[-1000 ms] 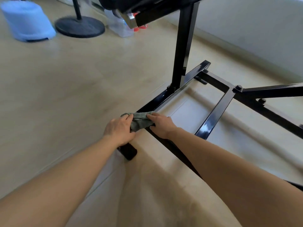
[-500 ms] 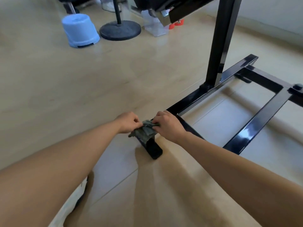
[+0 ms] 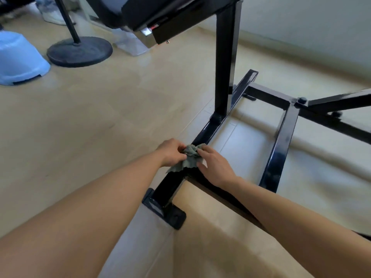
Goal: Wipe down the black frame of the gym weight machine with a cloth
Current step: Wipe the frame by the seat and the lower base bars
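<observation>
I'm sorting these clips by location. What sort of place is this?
Probably a home gym or small workout room: a black machine frame on pale floor tiles, a padded seat above it, a blue stool nearby.

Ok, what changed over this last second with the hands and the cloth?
The cloth slid down the base rail toward its foot, then back up a little. It is now bunched between both hands, one corner hanging loose. Left hand and right hand kept their grip throughout. The rail, blue stool and round stand base stayed put.
</observation>
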